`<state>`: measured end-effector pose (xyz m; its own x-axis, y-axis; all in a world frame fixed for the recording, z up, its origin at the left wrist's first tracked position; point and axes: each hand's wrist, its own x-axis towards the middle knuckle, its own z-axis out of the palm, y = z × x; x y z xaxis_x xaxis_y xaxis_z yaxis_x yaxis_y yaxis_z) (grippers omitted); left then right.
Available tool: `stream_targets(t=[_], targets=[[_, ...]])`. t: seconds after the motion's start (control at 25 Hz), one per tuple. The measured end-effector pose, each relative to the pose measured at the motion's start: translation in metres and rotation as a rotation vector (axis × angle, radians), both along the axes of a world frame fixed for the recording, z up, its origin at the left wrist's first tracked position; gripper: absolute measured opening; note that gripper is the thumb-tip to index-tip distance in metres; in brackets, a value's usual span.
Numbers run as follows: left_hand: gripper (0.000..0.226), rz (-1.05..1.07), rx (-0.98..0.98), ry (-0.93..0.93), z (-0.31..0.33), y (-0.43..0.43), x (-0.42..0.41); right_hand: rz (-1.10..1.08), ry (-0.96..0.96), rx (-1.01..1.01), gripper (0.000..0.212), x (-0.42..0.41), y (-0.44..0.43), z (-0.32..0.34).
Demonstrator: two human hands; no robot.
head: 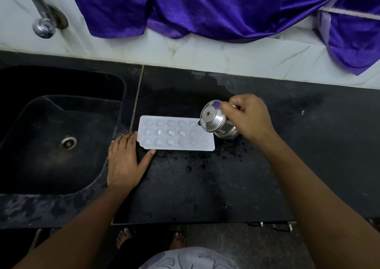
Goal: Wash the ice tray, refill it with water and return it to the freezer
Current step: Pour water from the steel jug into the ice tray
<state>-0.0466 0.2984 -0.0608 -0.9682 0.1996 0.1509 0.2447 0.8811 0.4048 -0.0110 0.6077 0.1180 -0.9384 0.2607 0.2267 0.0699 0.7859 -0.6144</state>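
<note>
On the wet counter (205, 186), the ice tray (170, 134) is touched by the flat left hand (125, 161); a steel cup (216, 124) is gripped by the right hand (249, 118).

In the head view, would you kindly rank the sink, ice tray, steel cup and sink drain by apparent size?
Largest to smallest:
1. sink
2. ice tray
3. steel cup
4. sink drain
</note>
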Motion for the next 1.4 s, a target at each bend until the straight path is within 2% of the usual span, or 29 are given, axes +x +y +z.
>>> stream_targets(t=[0.16, 0.32, 0.4, 0.64, 0.84, 1.2, 1.4], targets=[[0.078, 0.0, -0.008, 0.0, -0.001, -0.001, 0.0, -0.063, 0.015, -0.423, 0.045, 0.005, 0.011, -0.009], [0.078, -0.002, -0.002, 0.003, -0.001, -0.001, 0.0, -0.055, 0.067, -0.618, 0.042, 0.003, 0.003, -0.006], [0.077, -0.003, -0.001, 0.005, -0.002, -0.001, 0.0, -0.017, 0.054, -0.539, 0.046, 0.0, -0.004, -0.004], [0.08, 0.0, 0.004, 0.011, -0.002, 0.0, 0.0, 0.096, -0.004, -0.012, 0.045, -0.006, -0.032, 0.0], [0.08, 0.009, 0.005, 0.003, -0.003, -0.001, 0.0, 0.131, -0.037, 0.182, 0.048, -0.011, -0.044, 0.001], [0.081, 0.015, -0.002, -0.005, -0.004, -0.001, 0.0, 0.156, -0.023, 0.343, 0.042, -0.014, -0.051, 0.007], [0.081, 0.018, 0.004, -0.032, -0.002, -0.001, 0.0, 0.112, -0.027, 0.192, 0.046, -0.013, -0.046, 0.004]])
